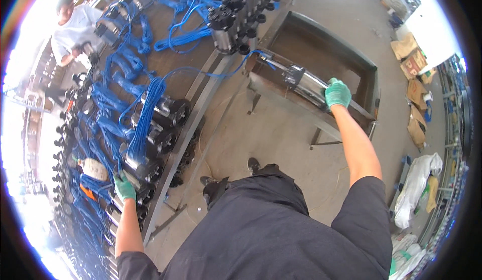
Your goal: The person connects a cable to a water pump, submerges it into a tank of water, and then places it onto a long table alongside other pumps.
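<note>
My right hand [338, 94], in a green glove, is wrapped round the end of a shiny steel pump motor [312, 87]. The motor lies across the near side of a rusty metal trough [351, 46]. A blue cable [221, 74] runs from its far-left end to the bench. My left hand [124, 187], also gloved in green, is closed at the bench's near part, among motors and cable bundles. What its fingers hold is too small to make out. Beside it lie a white bottle [94, 169] and an orange object [87, 191]. A thick bundle of blue cable [146, 119] lies over the motors [170, 110] just beyond.
The long bench [201, 107] on the left carries many coiled blue cables and motors. More motors stand upright [223, 31] at its far end. A person in a white shirt [78, 29] works across the bench. Cardboard [416, 94] and white sacks [416, 187] lie at the right.
</note>
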`<state>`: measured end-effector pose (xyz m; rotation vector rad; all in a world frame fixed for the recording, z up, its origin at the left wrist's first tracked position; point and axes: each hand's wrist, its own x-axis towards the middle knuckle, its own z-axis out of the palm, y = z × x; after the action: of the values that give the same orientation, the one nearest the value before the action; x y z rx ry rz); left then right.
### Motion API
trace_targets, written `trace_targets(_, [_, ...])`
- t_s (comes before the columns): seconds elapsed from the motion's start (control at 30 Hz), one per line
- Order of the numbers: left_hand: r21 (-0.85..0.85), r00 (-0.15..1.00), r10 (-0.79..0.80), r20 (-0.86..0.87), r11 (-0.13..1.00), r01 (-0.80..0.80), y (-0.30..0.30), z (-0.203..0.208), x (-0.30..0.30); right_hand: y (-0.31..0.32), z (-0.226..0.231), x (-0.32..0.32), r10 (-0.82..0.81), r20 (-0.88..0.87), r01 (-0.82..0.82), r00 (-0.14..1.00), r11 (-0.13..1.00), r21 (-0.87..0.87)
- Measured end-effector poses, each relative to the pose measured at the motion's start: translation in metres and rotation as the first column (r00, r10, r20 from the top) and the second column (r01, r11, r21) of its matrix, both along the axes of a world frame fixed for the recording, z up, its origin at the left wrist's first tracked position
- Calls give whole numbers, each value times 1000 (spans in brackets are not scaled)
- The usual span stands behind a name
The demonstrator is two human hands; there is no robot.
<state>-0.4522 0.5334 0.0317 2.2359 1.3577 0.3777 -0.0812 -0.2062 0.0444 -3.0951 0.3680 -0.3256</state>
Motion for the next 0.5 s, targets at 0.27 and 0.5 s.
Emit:
trace_targets(0.27, [248,960,-20,-281,964,92,2,2,1,2,0,0,-4,-32,4,999,1000,-7])
trace_targets(0.5, [268,974,-66,-218,955,125,-2,3,2,2,1,1,0,-12,0,1000,1000,8])
